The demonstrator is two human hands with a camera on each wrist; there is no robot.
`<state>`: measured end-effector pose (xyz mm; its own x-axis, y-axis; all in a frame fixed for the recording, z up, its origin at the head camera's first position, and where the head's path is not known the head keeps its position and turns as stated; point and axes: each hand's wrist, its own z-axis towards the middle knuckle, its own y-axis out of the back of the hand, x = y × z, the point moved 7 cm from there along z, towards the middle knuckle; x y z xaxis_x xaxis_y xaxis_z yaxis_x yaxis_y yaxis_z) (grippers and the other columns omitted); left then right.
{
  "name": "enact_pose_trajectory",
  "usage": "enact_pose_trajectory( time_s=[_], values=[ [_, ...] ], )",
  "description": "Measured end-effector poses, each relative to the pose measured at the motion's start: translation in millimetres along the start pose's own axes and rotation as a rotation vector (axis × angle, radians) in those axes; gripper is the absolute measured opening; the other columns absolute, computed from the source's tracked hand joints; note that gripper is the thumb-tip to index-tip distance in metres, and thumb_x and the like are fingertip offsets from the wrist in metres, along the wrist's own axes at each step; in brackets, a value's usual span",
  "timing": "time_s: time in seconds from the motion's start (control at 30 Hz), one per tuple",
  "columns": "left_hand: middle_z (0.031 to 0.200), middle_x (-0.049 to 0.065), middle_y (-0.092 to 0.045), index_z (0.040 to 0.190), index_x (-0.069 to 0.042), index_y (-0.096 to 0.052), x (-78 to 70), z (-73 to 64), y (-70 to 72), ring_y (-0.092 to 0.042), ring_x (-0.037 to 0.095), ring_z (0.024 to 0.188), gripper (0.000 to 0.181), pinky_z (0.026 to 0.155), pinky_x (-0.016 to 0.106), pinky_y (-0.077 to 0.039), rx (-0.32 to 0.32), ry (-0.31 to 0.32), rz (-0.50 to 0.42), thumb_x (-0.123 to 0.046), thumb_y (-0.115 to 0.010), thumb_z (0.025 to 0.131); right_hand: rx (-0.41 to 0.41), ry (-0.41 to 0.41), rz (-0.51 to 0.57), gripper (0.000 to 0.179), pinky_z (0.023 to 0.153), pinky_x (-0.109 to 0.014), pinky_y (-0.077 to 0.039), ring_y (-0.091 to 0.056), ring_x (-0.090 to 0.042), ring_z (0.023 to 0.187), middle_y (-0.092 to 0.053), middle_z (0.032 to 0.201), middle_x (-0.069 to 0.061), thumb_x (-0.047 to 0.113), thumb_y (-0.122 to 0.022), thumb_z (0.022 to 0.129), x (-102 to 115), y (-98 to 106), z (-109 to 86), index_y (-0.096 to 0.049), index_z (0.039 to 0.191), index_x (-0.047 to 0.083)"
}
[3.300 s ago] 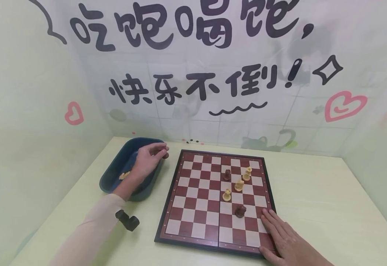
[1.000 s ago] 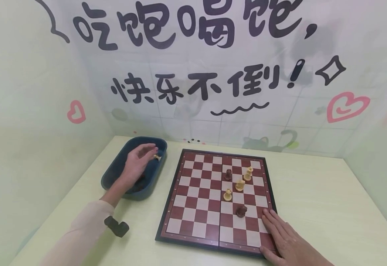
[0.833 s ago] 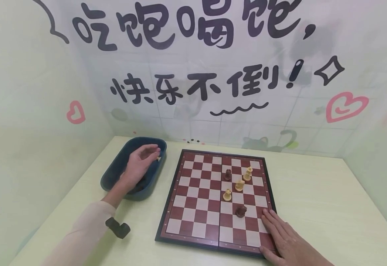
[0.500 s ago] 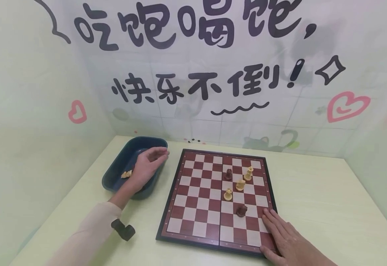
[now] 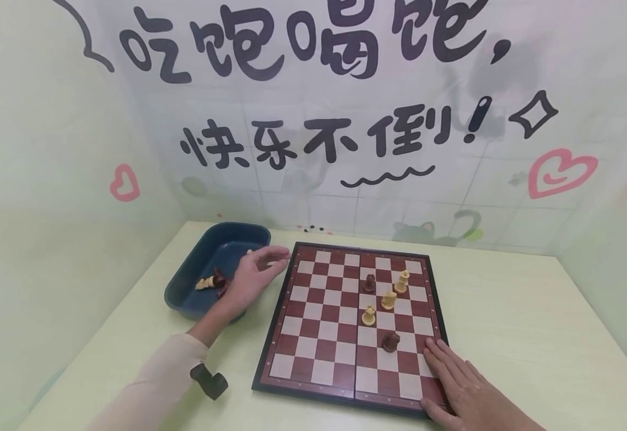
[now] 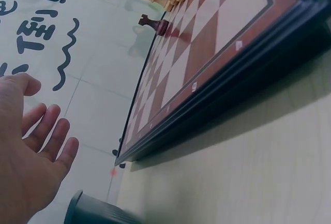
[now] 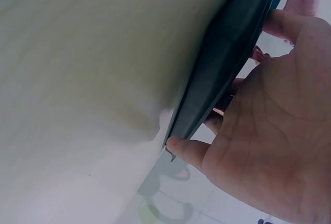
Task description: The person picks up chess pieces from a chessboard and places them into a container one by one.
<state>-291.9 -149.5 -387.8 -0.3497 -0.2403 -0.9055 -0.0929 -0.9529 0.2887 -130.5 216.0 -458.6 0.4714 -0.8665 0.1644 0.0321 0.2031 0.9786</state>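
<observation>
My left hand [image 5: 256,275] hovers between the blue tray [image 5: 181,293] and the chessboard [image 5: 324,353], its fingers loosely bent. The left wrist view shows its palm with nothing in the fingers [image 6: 62,131]. My right hand [image 5: 461,383] lies flat along the board's near right edge, fingertips on the squares. On the right half stand a dark rook [image 5: 369,283], a light king [image 5: 402,281], a light knight [image 5: 388,300], a shorter light piece [image 5: 368,316] and a dark knight [image 5: 391,342].
Light chess pieces [image 5: 205,282] and dark chess pieces [image 5: 219,278] lie in the tray, partly behind my left hand. A printed cloth [image 5: 313,197] hangs behind the pale table [image 5: 507,311]. A black band mount [image 5: 209,381] sits on my left sleeve.
Earlier, my left hand held a dark piece over the tray's right side; later it was over the tray. It has since moved right, towards the board, and is empty. My right hand stays put.
</observation>
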Motion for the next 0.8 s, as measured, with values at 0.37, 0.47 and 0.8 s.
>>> enact_pose_trajectory(
  time_s=[0.37, 0.47, 0.8],
  values=[
    [0.122, 0.016, -0.067, 0.127, 0.006, -0.064, 4.2, -9.3, -22.1, -0.063, 0.030, 0.115, 0.033, 0.095, 0.030, -0.052, 0.055, 0.050, -0.048, -0.013, -0.068, 0.100, 0.006, 0.004, -0.024, 0.082, 0.103, -0.054, -0.046, -0.030, -0.027, 0.143, -0.040, 0.158, -0.012, 0.060, -0.059, 0.095, 0, 0, -0.2, -0.045, 0.150, 0.001],
    [0.123, 0.015, -0.066, 0.127, 0.005, -0.064, 3.4, -10.7, -28.4, -0.064, 0.030, 0.116, 0.035, 0.094, 0.032, -0.052, 0.073, 0.051, -0.053, -0.015, -0.068, 0.100, 0.010, 0.005, -0.035, 0.082, 0.103, -0.053, -0.046, -0.030, -0.027, 0.143, -0.039, 0.158, -0.011, 0.061, -0.059, 0.095, 0, -1, -0.1, -0.045, 0.150, 0.001],
    [0.122, 0.017, -0.067, 0.128, 0.006, -0.062, -1.9, -9.0, -39.6, -0.064, 0.028, 0.114, 0.035, 0.096, 0.033, -0.052, 0.082, 0.019, -0.071, -0.013, -0.068, 0.100, 0.002, -0.002, -0.039, 0.082, 0.110, -0.046, -0.039, -0.033, -0.028, 0.143, -0.040, 0.158, -0.011, 0.061, -0.059, 0.095, 0, -2, 0.1, -0.046, 0.150, 0.001]
  ],
)
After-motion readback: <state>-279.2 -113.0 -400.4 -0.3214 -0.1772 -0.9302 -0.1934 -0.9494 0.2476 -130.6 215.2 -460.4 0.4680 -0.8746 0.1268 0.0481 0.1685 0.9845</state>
